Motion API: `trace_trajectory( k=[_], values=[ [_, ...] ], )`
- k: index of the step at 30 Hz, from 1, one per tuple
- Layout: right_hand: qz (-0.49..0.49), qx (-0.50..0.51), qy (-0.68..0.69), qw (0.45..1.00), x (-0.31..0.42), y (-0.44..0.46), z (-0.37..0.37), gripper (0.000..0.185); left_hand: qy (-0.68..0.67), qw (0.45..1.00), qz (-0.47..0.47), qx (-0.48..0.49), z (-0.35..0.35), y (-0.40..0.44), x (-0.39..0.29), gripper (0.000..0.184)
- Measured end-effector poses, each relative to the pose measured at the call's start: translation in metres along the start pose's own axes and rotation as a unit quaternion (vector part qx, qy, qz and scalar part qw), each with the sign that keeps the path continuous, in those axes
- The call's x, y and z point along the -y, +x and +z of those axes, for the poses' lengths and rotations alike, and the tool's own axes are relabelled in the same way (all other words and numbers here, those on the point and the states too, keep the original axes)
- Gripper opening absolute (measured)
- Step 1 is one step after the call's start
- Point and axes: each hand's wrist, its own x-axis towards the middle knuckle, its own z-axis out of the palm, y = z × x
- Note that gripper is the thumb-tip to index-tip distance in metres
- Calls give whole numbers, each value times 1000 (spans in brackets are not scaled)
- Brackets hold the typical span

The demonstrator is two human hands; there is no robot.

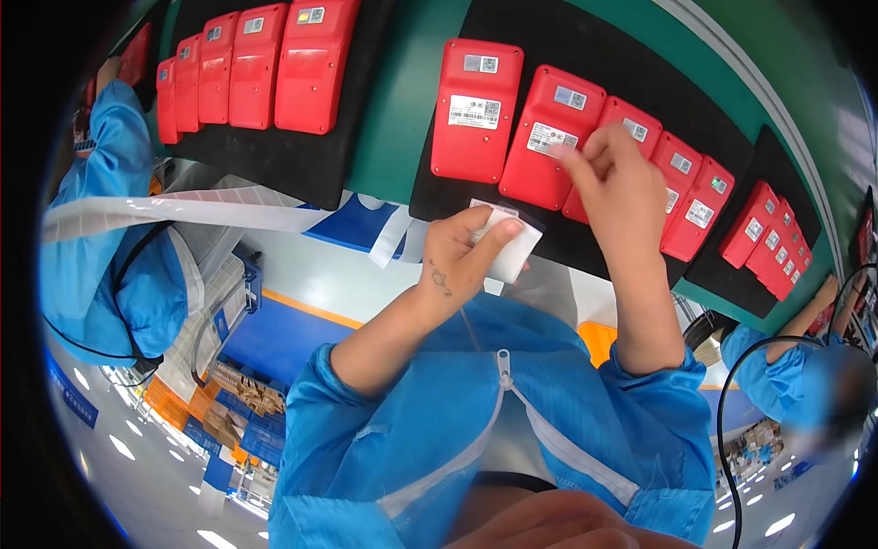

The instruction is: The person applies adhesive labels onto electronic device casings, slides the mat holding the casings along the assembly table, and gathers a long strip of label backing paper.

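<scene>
My left hand (457, 256) is closed around a small pad of white labels (514, 249), thumb on top, near the bench's front edge. My right hand (625, 188) is over the row of red devices, its thumb and fingertips drawn together near the printed white label (551, 140) on one red device (540, 174). Whether a label is between those fingertips, I cannot tell. To the left lies another red device (466, 151) bearing a white label (474, 113) and a silver QR sticker. My right hand partly hides a third red device (633, 112).
More labelled red devices (697, 215) lie on the black mat (425, 188) over the green bench (389, 101). Left, a second mat holds several red devices (311, 73). Co-workers in blue sleeves (119, 137) are at both sides. A pale strip (183, 209) crosses at left.
</scene>
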Motion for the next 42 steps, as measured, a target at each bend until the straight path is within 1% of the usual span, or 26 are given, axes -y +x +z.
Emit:
trace_trajectory(
  k=[1, 2, 3, 4, 6, 9, 12, 13, 14, 16, 19, 22, 23, 26, 29, 32, 34, 37, 39, 40, 42],
  values=[
    [-3, 42, 145, 989, -11, -9, 4, 17, -7, 1000, -2, -4, 2, 0, 1, 21],
    [-4, 84, 286, 955, -17, -19, 4, 18, -14, 1000, -5, -7, 4, 0, 2, 21],
    [64, 148, 432, 887, -14, -29, 0, 18, -22, 1000, -10, -10, 8, -1, 4, 21],
    [81, 169, 508, 841, -14, -37, 1, 17, -25, 1000, -7, -14, 11, -2, 4, 21],
    [89, 150, 560, 810, -15, -48, 2, 13, -31, 999, -1, -18, 18, -2, 4, 21],
    [23, 74, 451, 889, -31, -53, 7, 8, -44, 999, 26, 3, 30, 0, 3, 19],
    [-4, -38, 403, 915, -33, -52, -2, 6, 0, 999, -34, 39, 34, -1, 4, 20],
    [0, -77, 406, 911, -39, -46, -6, 8, 15, 997, -72, 33, 35, -1, 2, 18],
    [35, -114, 406, 906, -40, -37, -15, 7, 47, 997, -47, 45, 35, -1, 6, 18],
    [106, -94, 364, 920, -45, -19, -26, 8, 112, 991, 4, 71, 33, 2, 14, 17],
    [114, -53, 348, 929, -53, -12, -24, 10, 91, 994, -21, 55, 38, 5, 10, 18],
    [133, -51, 342, 929, -52, -11, -23, 11, 81, 995, -33, 49, 44, 8, 6, 18],
    [133, -51, 338, 930, -52, -10, -23, 11, 82, 995, -34, 47, 45, 9, 5, 19],
    [131, -49, 328, 934, -52, -10, -24, 12, 110, 992, 25, 49, 41, 11, 18, 19],
    [125, -46, 326, 936, -53, -11, -24, 12, 1, 995, -19, 93, 41, 11, 9, 19],
    [121, -50, 324, 937, -53, -11, -24, 12, -65, 994, -30, 84, 40, 13, 12, 18],
    [119, -53, 317, 939, -53, -11, -23, 13, -52, 995, -28, 81, 39, 12, 11, 18],
    [91, -68, 268, 957, -52, -10, -21, 11, -28, 997, -33, 64, 42, 11, 8, 19],
    [26, -65, 100, 993, -49, -9, -24, 11, -3, 998, -36, 45, 45, 10, 7, 20],
    [-8, -63, 15, 998, -47, -9, -28, 12, 15, 999, -36, 34, 46, 8, 7, 21],
    [38, -23, -108, 993, -40, -9, -39, 13, 32, 999, -27, 16, 50, 6, 10, 22]
  ],
)
